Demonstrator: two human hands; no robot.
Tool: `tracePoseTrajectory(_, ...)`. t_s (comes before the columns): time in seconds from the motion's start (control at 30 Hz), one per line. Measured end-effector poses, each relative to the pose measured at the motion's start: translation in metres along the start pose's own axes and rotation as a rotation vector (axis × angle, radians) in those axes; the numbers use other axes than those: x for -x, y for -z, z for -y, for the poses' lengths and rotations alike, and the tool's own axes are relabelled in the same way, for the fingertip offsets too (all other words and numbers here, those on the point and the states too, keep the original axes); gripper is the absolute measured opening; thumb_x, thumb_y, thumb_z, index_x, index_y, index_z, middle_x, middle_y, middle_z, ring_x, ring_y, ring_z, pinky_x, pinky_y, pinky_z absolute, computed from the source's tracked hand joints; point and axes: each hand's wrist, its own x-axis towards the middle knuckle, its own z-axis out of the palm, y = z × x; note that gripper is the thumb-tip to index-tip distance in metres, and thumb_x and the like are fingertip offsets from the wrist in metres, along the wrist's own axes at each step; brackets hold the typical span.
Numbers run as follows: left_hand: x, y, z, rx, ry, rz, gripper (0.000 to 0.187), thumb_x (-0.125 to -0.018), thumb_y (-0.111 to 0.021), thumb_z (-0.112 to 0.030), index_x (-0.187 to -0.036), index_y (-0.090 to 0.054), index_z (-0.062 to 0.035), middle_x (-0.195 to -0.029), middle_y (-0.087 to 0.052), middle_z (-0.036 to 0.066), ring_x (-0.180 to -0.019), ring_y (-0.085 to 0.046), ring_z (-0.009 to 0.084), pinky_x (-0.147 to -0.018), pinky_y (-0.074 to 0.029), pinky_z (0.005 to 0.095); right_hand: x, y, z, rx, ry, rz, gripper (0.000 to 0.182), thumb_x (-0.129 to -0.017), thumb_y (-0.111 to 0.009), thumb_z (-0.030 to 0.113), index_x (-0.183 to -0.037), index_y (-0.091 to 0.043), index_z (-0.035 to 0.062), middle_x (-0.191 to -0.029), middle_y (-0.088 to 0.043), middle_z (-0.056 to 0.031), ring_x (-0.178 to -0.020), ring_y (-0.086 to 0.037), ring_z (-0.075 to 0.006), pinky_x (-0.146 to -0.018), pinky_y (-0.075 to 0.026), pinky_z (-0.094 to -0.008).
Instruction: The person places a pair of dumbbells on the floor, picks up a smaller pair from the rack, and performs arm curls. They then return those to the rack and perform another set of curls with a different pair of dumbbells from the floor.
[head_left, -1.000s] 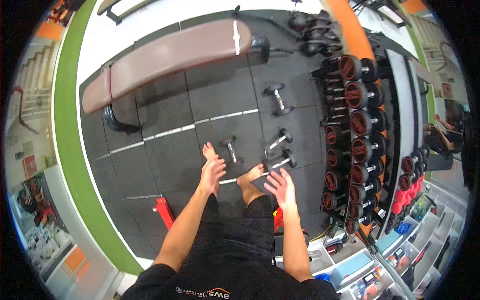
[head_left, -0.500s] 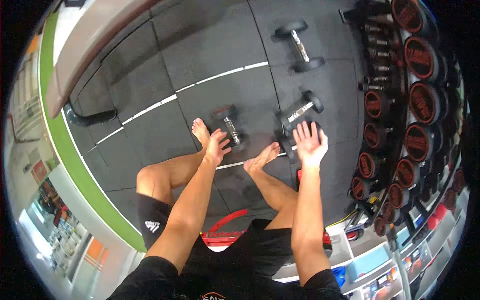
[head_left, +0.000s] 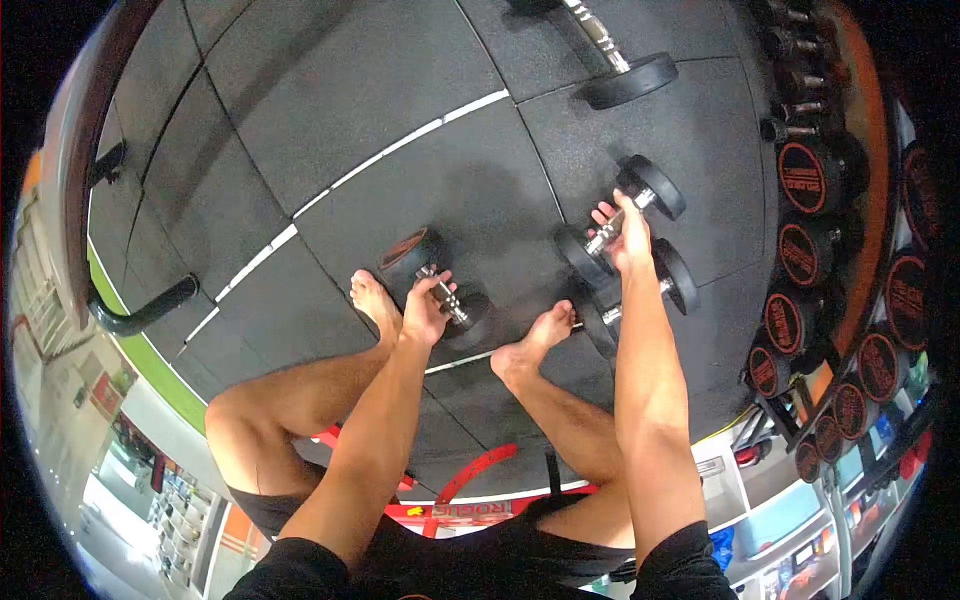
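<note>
Closed around the chrome handle of a dumbbell [head_left: 408,256] is my left hand [head_left: 427,312], beside my foot on the black floor. That dumbbell has dark round heads with a red ring on one end face. Farther right, my right hand [head_left: 632,238] has its fingers around the handle of a second dumbbell [head_left: 653,187], partly hiding the grip. Just below it, a third dumbbell [head_left: 676,276] lies close by, its handle partly covered by my right forearm. A larger dumbbell [head_left: 630,80] lies at the top, cut off by the frame edge.
Black rubber mats [head_left: 380,110] with a white line [head_left: 400,145] cover the floor. A rack of dumbbells [head_left: 800,250] stands along the right. A black curved tube [head_left: 150,312] stands at the left. Shelves [head_left: 780,515] are at the lower right. A red Rogue-marked item [head_left: 470,515] lies beneath me.
Both hands were open above the dumbbells, palms showing. Now each has come down and closed on a dumbbell handle. The view has tilted and moved closer to the floor.
</note>
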Motion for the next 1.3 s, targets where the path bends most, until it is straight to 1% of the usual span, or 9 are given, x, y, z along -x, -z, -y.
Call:
tracePoseTrajectory(0.07, 0.004, -0.015, -0.002, 0.011, -0.021, -0.026, 0.024, -0.087, -0.068, -0.022, -0.107, -0.059, -0.0125, -0.113, -0.066, 0.007, -0.102, -0.064, 0.0258, -0.091, -0.045, 0.0448, -0.013, -0.012, -0.008, -0.089, 0.022, -0.123, 0.02, -0.083, -0.069, 0.019, -0.089, -0.057, 0.0043, -0.081, -0.064, -0.0116, -0.058, -0.059, -0.0188, -0.05, -0.049, -0.0376)
tracePoseTrajectory(0.17, -0.021, -0.011, 0.005, -0.077, 0.043, -0.029, 0.034, -0.087, -0.071, -0.029, -0.112, -0.057, -0.0109, -0.101, -0.067, 0.009, -0.094, -0.065, 0.0263, -0.077, -0.048, 0.0428, -0.038, -0.01, -0.022, -0.009, 0.107, -0.239, 0.017, -0.084, -0.066, 0.016, -0.078, -0.056, 0.0042, -0.062, -0.059, -0.0087, -0.046, -0.054, -0.018, -0.042, -0.046, -0.0355)
tracePoseTrajectory(0.2, -0.015, -0.028, 0.002, -0.114, 0.04, -0.165, 0.029, -0.089, -0.07, -0.033, -0.096, -0.058, -0.0074, -0.077, -0.062, 0.009, -0.072, -0.063, 0.0242, -0.064, -0.05, 0.0408, -0.037, -0.015, -0.023, 0.015, 0.134, -0.31, 0.026, -0.086, -0.064, 0.017, -0.065, -0.053, 0.0061, -0.054, -0.052, -0.0057, -0.041, -0.049, -0.0167, -0.037, -0.042, -0.0343)
tracePoseTrajectory(0.33, -0.033, -0.03, 0.006, -0.082, 0.048, -0.163, 0.037, -0.088, -0.071, -0.026, -0.066, -0.046, -0.0113, -0.056, -0.044, 0.004, -0.052, -0.046, 0.0197, -0.06, -0.048, 0.0411, -0.031, -0.022, -0.019, 0.06, 0.16, -0.437, 0.027, -0.087, -0.062, 0.014, -0.064, -0.05, 0.0042, -0.05, -0.048, -0.0064, -0.034, -0.043, -0.0168, -0.032, -0.037, -0.0336)
tracePoseTrajectory(0.77, -0.046, -0.166, -0.1, -0.465, -0.109, 0.075, 0.033, -0.085, -0.07, -0.027, -0.068, -0.045, -0.0131, -0.052, -0.041, 0.0, -0.046, -0.043, 0.0153, -0.058, -0.048, 0.0362, -0.036, -0.021, -0.021, 0.13, 0.221, -0.511, 0.03, -0.083, -0.063, 0.012, -0.059, -0.053, -0.0041, -0.047, -0.052, -0.0088, -0.034, -0.047, -0.0178, -0.032, -0.042, -0.0357)
tracePoseTrajectory(0.9, -0.063, -0.193, -0.123, -0.643, -0.175, 0.134, 0.034, -0.084, -0.07, -0.025, -0.063, -0.046, -0.0127, -0.05, -0.042, 0.0, -0.041, -0.039, 0.0142, -0.05, -0.045, 0.0342, -0.038, -0.02, -0.023, 0.137, 0.221, -0.515, 0.03, -0.083, -0.064, 0.013, -0.06, -0.054, -0.0042, -0.047, -0.052, -0.009, -0.034, -0.047, -0.0184, -0.033, -0.042, -0.0358)
tracePoseTrajectory(1.07, -0.082, -0.186, -0.118, -0.712, -0.3, 0.146, 0.015, -0.081, -0.069, -0.018, -0.08, -0.064, -0.0044, -0.061, -0.061, 0.006, -0.049, -0.059, 0.0173, -0.052, -0.05, 0.031, -0.037, -0.02, -0.019, 0.11, 0.204, -0.532, 0.029, -0.082, -0.064, 0.011, -0.06, -0.054, -0.0042, -0.048, -0.053, -0.0088, -0.034, -0.048, -0.018, -0.032, -0.041, -0.0355)
tracePoseTrajectory(1.2, -0.071, -0.205, -0.111, -0.692, -0.345, 0.033, 0.025, -0.084, -0.071, -0.024, -0.093, -0.063, -0.0014, -0.079, -0.068, 0.011, -0.056, -0.065, 0.02, -0.051, -0.054, 0.0323, -0.042, -0.017, -0.025, 0.086, 0.201, -0.502, 0.028, -0.081, -0.064, 0.011, -0.06, -0.055, -0.0047, -0.048, -0.053, -0.0086, -0.034, -0.048, -0.0184, -0.033, -0.041, -0.0356)
tracePoseTrajectory(1.3, -0.06, -0.218, -0.109, -0.644, -0.336, 0.014, 0.027, -0.086, -0.072, -0.025, -0.092, -0.063, -0.0003, -0.07, -0.067, 0.012, -0.051, -0.064, 0.0205, -0.046, -0.054, 0.0317, -0.044, -0.017, -0.026, 0.186, 0.225, -0.552, 0.028, -0.08, -0.067, 0.013, -0.062, -0.058, -0.0069, -0.051, -0.056, -0.0108, -0.036, -0.052, -0.02, -0.033, -0.042, -0.0362)
